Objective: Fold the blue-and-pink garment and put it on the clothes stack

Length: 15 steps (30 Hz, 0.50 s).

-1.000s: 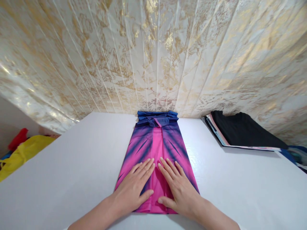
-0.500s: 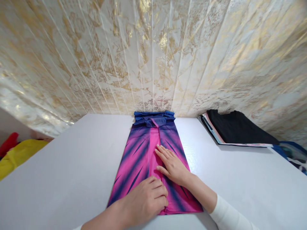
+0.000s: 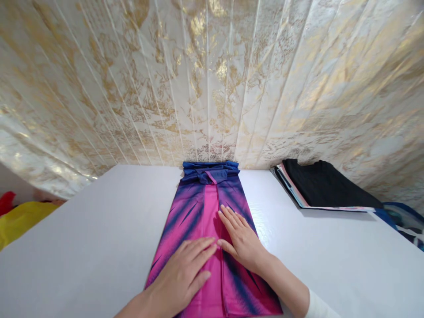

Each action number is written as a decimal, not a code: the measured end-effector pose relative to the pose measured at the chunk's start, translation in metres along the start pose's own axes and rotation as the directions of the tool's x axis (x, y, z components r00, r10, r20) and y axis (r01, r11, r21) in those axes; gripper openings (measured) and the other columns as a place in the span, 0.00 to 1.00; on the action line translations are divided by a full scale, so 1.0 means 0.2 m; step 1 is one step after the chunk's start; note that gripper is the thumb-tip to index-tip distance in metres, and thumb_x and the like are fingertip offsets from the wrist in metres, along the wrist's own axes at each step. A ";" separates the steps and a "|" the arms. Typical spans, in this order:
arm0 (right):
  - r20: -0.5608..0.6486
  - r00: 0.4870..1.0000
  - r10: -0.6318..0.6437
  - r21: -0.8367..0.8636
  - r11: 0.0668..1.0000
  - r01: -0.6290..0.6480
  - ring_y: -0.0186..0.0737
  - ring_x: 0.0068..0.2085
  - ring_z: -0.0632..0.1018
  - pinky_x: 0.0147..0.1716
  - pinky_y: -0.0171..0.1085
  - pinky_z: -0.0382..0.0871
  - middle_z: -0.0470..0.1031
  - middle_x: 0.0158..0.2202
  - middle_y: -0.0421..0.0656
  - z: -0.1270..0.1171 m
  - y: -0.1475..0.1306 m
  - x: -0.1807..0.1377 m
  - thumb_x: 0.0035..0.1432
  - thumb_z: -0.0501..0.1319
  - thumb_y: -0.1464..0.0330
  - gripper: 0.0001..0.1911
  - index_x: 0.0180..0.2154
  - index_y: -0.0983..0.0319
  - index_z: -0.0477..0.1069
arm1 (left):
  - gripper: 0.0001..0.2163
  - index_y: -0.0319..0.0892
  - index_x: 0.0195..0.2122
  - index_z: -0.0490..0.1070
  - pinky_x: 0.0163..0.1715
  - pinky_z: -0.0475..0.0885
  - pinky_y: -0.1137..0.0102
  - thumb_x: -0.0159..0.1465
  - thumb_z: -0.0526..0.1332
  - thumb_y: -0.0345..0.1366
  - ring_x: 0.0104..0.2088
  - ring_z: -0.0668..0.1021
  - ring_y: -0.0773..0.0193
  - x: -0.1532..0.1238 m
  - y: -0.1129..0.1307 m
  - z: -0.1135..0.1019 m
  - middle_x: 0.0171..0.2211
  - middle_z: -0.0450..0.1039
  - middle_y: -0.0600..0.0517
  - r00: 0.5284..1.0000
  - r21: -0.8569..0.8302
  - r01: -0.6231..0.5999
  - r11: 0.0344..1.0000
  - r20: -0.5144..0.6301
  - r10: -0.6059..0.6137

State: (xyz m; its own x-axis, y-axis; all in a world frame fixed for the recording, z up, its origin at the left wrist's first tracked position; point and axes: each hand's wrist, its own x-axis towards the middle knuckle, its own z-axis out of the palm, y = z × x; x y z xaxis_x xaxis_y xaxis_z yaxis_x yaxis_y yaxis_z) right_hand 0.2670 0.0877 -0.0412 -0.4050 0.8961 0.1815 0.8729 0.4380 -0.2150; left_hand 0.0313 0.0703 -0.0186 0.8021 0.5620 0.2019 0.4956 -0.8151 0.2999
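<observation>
A pink and navy patterned garment [image 3: 185, 225], its sides folded in toward the middle, lies lengthwise in front of me. Its far end, in dark blue, is bunched against the curtain. My left hand [image 3: 185, 269] rests on the near left part, fingers stretched out over the pink middle strip. On the right side of the fold line, my right hand [image 3: 240, 236] lies flat, fingers extended and pointing away from me. Thumb and fingertips of the two hands come close together near the middle. Neither hand grips the fabric.
The garment lies on a white table [image 3: 109, 234]. At the back right sits a stack of folded clothes [image 3: 327, 185] with a black shirt on top. Yellow cloth [image 3: 26, 221] and red cloth [image 3: 6, 202] show beyond the left edge. A gold-patterned curtain [image 3: 205, 88] hangs behind.
My left hand has moved away from the near edge, up along the garment, and its curled fingers have straightened out. My right hand stays flat in nearly the same place. The view has tilted slightly.
</observation>
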 end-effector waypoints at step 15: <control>0.081 0.997 -0.011 -0.063 0.998 0.016 0.59 0.67 0.49 0.61 0.61 0.51 0.42 0.68 0.48 0.03 -0.11 -0.20 0.62 0.51 0.50 0.39 0.67 0.60 0.42 | 0.34 0.42 0.69 0.37 0.56 0.60 0.68 0.69 0.48 0.53 0.62 0.63 0.56 -0.22 -0.09 0.16 0.64 0.56 0.46 0.987 0.380 0.031 0.924 -0.160 0.033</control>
State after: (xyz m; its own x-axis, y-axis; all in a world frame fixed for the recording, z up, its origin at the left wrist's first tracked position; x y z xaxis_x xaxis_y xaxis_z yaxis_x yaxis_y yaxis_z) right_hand 0.2614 0.0426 -0.0489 -0.4349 0.8943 0.1053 0.8818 0.4467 -0.1515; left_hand -0.0024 0.0561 -0.0632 0.7541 0.5502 0.3585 0.6097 -0.7895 -0.0708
